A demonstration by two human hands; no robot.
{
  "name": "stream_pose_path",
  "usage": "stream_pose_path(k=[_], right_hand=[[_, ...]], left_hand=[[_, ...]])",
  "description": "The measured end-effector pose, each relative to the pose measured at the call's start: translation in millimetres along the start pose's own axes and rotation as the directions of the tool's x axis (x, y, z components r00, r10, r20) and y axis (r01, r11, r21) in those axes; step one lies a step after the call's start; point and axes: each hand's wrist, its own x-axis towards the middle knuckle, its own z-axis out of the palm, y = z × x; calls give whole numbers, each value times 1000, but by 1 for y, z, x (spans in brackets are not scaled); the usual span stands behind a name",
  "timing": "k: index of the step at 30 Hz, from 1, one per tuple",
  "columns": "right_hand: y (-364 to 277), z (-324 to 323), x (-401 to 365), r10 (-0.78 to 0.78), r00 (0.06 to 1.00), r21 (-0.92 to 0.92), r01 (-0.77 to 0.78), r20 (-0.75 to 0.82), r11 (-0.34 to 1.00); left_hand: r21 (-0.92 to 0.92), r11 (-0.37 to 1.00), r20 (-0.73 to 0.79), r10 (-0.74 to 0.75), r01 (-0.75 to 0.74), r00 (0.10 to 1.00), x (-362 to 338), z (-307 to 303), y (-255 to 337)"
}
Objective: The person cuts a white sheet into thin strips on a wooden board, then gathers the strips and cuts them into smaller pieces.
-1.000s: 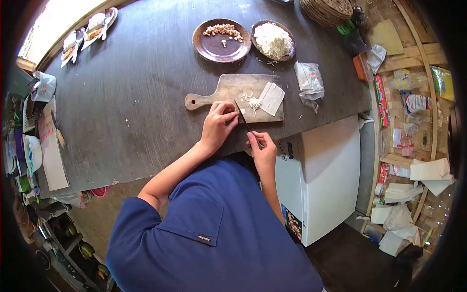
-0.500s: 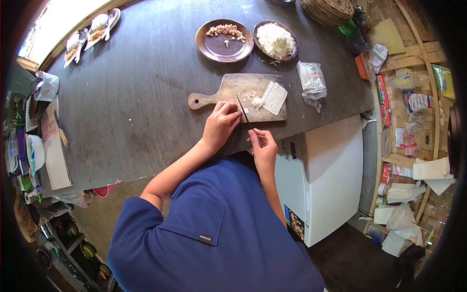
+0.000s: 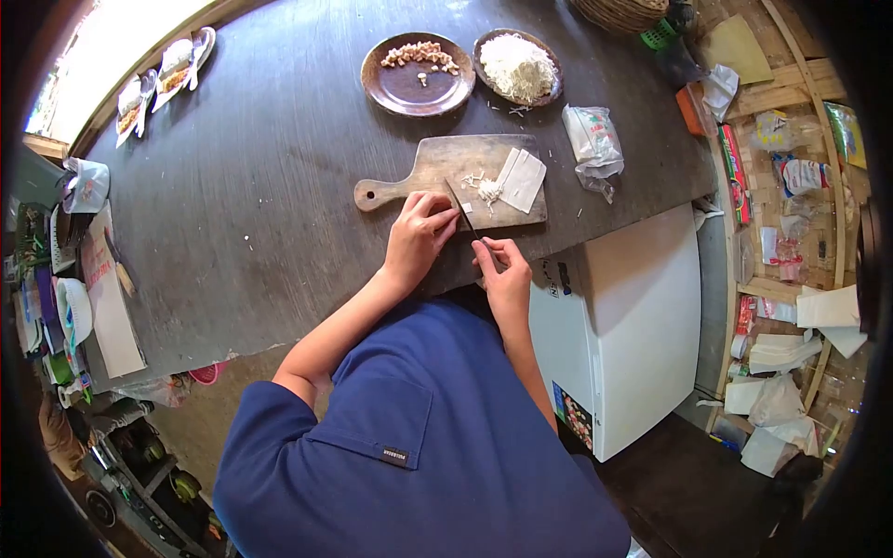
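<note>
A wooden cutting board (image 3: 437, 167) lies near the table's front edge. My right hand (image 3: 505, 270) is closed on the handle of a knife (image 3: 459, 206), whose blade points up and left over the board. Beside the blade, the fingers of my left hand (image 3: 419, 232) are pressed together at the board's lower edge; a small white piece (image 3: 467, 208) shows by their tips, and what they pinch is too small to make out. Thin white shreds (image 3: 485, 188) form a little heap right of the blade. Flat white slices (image 3: 523, 180) overlap at the board's right side.
Behind the board stand a brown plate (image 3: 419, 98) with small pale brown pieces and a dish (image 3: 518, 70) heaped with white shreds. A plastic package (image 3: 593, 141) lies to the right. Two small servings (image 3: 175, 70) sit at the far left. A white appliance (image 3: 642, 316) stands below the table.
The whole view has shifted slightly, with the plates and board a little further left and up. Both hands keep nearly the same place at the board, the knife still held.
</note>
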Motion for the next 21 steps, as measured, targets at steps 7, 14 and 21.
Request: stream_pose_path(k=[7,14,21], right_hand=[[0,-5,-13,16,999,23,-15,-31,1000],[3,3,0,2,1000,51,-1,-19,999],[9,1,-11,-54,998,39,56,-42,998]], left_hand=[[-68,997,0,-34,34,999,0,-2,-1],[-22,999,12,-31,31,999,0,0,1],[-65,997,-29,-42,40,999,-3,1,-3]])
